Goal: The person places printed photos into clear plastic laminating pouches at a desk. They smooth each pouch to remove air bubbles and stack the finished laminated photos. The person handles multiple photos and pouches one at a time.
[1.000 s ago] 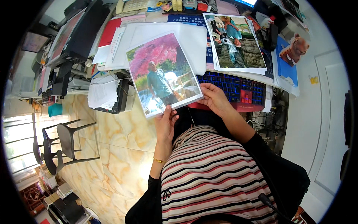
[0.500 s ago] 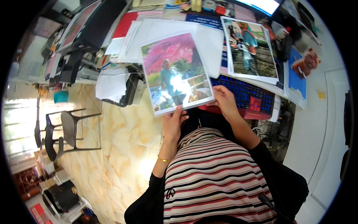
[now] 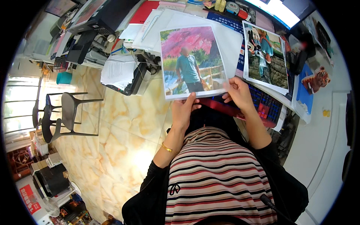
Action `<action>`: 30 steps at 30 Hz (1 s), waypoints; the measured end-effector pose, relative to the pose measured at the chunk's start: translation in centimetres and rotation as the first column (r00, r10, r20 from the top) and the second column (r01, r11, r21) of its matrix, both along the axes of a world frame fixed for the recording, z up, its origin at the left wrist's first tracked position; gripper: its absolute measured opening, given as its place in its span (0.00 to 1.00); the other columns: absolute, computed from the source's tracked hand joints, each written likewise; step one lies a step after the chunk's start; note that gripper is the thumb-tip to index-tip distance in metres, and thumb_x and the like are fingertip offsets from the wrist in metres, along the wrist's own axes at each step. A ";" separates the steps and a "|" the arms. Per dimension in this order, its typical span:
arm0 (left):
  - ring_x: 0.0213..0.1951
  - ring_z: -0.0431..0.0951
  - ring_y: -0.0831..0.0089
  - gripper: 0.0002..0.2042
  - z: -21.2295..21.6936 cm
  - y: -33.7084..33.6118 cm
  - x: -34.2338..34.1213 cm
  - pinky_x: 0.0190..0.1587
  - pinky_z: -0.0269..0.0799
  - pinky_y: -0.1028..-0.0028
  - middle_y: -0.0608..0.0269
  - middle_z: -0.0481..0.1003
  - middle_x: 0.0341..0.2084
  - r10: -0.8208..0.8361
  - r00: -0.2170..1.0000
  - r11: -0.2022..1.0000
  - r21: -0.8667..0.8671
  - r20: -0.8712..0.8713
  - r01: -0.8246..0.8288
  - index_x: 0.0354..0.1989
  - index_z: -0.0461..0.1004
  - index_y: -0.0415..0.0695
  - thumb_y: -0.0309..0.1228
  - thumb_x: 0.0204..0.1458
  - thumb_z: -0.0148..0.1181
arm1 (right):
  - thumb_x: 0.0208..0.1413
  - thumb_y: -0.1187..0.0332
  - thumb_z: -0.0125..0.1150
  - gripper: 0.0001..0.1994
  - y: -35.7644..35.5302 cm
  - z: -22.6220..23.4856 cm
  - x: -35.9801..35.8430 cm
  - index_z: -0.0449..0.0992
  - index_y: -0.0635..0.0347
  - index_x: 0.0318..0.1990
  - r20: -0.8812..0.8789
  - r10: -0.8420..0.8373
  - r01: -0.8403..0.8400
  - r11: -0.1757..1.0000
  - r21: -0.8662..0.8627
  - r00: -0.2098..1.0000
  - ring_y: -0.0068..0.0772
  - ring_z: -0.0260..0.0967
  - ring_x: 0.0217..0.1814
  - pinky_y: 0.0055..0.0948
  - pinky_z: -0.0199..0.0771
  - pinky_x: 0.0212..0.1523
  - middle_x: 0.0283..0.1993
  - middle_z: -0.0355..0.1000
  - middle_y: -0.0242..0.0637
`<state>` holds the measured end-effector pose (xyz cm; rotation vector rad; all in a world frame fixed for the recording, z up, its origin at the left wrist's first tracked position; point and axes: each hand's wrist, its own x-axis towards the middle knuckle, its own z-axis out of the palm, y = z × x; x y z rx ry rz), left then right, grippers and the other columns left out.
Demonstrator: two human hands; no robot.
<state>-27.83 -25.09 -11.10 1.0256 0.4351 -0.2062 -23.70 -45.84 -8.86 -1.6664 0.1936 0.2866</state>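
A large photo print [image 3: 192,71] with white borders is held up in front of me, showing a person in a teal shirt beneath pink blossoms. My left hand [image 3: 182,111] grips its bottom edge, thumb on top and the other fingers underneath. At the lower right corner, my right hand [image 3: 240,96] has its thumb and fingers closed around the border. Whether several sheets lie together under the top one is hard to make out. To the right, more photo prints [image 3: 267,63] lie in an overlapping pile on the desk.
A red-edged keyboard [image 3: 264,108] with blue-lit keys sits beyond my right hand. White sheets [image 3: 180,20] and a red folder [image 3: 144,12] lie behind the print. A printer [image 3: 129,84] bearing papers stands left, a tiger figure [image 3: 317,80] right. A dark chair [image 3: 69,110] stands on the floor.
The print has shifted right and slightly up in view and tilted, so the glare on it is gone. My right fingers have shifted along its corner. The whole view has turned slightly.
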 end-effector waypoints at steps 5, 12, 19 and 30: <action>0.28 0.74 0.78 0.11 1.0 -0.1 5.3 0.27 0.77 0.78 0.63 0.72 0.27 0.036 0.997 0.998 -0.062 0.070 -0.031 0.39 0.70 0.32 0.30 0.55 0.58 | 0.55 0.64 0.57 0.12 -0.2 3.9 6.6 0.70 0.66 0.32 -0.031 0.155 -0.156 0.930 -0.333 0.988 0.22 0.68 0.16 0.21 0.69 0.13 0.24 0.70 0.35; 0.30 0.75 0.76 0.08 -1.7 -0.8 8.8 0.32 0.77 0.76 0.63 0.73 0.28 0.032 0.999 0.981 -0.191 -0.023 -0.036 0.37 0.69 0.38 0.30 0.56 0.56 | 0.45 0.64 0.58 0.12 -1.5 2.5 13.5 0.76 0.67 0.26 -0.138 0.229 -0.262 0.704 -0.660 0.964 0.32 0.69 0.15 0.30 0.69 0.13 0.20 0.71 0.42; 0.32 0.75 0.75 0.08 -0.9 -0.6 7.5 0.34 0.78 0.73 0.61 0.72 0.30 0.057 0.998 0.976 -0.210 0.004 -0.055 0.36 0.67 0.38 0.30 0.56 0.56 | 0.46 0.64 0.56 0.11 -1.3 0.1 15.7 0.76 0.66 0.24 -0.094 0.126 -0.157 0.795 -0.586 0.988 0.31 0.66 0.11 0.31 0.71 0.15 0.13 0.68 0.38; 0.34 0.75 0.75 0.09 -0.8 -1.1 7.6 0.31 0.80 0.73 0.60 0.71 0.33 0.063 0.998 0.979 -0.195 0.016 -0.059 0.37 0.64 0.39 0.32 0.57 0.54 | 0.47 0.46 0.63 0.26 -0.2 0.5 15.5 0.71 0.60 0.12 -0.083 0.137 -0.157 0.734 -0.661 0.987 0.28 0.65 0.10 0.26 0.67 0.16 0.10 0.67 0.34</action>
